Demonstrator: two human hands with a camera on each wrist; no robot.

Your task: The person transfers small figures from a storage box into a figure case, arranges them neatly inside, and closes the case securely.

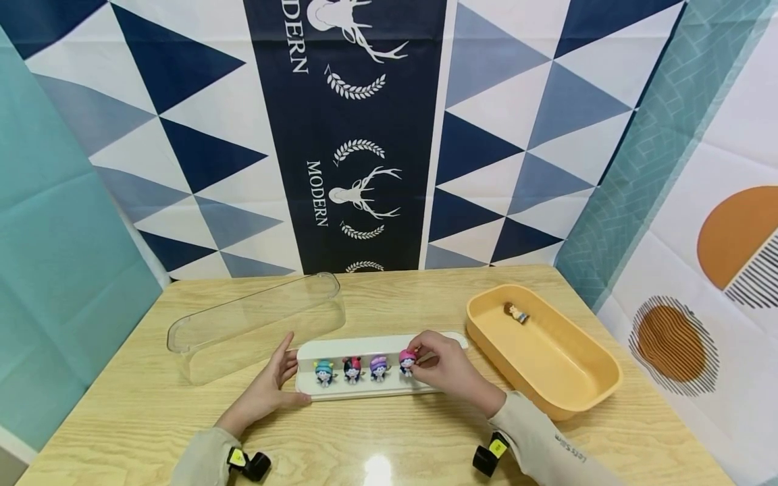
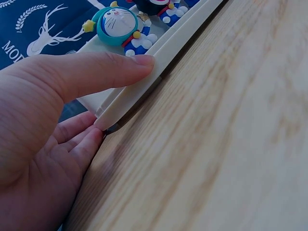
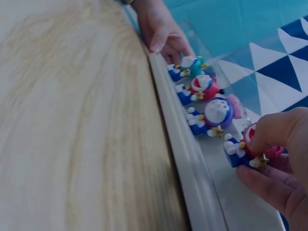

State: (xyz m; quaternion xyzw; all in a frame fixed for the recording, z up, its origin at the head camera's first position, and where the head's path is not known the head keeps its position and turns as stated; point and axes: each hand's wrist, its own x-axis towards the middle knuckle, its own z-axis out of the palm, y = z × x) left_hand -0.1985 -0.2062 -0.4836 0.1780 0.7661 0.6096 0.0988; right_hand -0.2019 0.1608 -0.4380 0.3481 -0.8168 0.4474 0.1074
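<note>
A white display base (image 1: 365, 395) lies lengthwise on the table with a row of small blue-and-white cat figurines on it. From the left these wear a teal hat (image 1: 324, 372), a black-and-red hat (image 1: 352, 370) and a purple hat (image 1: 378, 368). At the row's right end my right hand (image 1: 446, 364) pinches a figurine in a pink hat (image 1: 406, 362) between thumb and fingers; whether it touches the base is unclear. My left hand (image 1: 275, 385) holds the base's left end, thumb (image 2: 120, 67) on the front rim and fingertips against the corner.
A long clear plastic cover (image 1: 261, 324) lies behind my left hand. To the right stands a yellow bin (image 1: 547, 364) containing one small brown-haired figurine (image 1: 516, 312). Patterned cloth (image 1: 365, 135) hangs behind the wooden table (image 1: 340, 445).
</note>
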